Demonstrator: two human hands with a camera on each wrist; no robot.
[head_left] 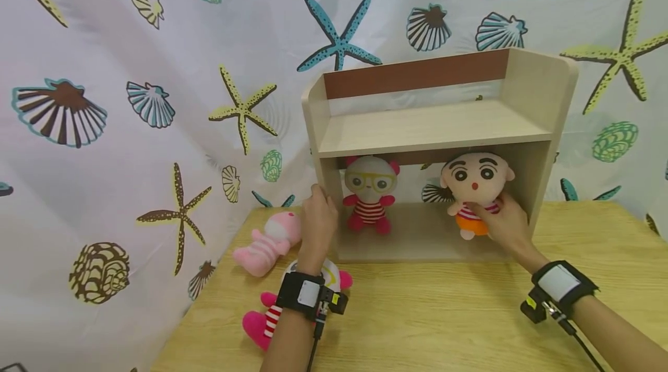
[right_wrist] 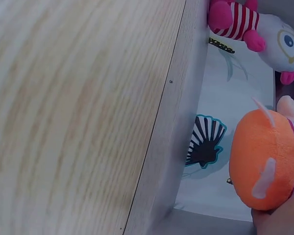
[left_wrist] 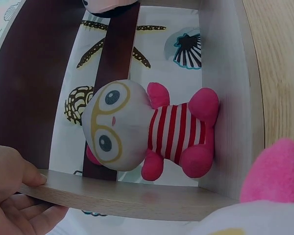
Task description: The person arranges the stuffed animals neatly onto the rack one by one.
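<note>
Gripping the shelf (head_left: 438, 127) with the left hand (head_left: 319, 218) and the orange-shorted doll (head_left: 475, 193) with the right hand (head_left: 506, 227), could topple the latter (likely top-heavy) by releasing off-balance.

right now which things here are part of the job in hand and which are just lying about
Likely part of the job:
- orange-shorts doll, held by the right hand
- shelf, gripped by the left hand
- glasses doll inside the shelf

Likely just lying about:
- pale pink doll on the table
- second glasses doll, partly hidden
</note>
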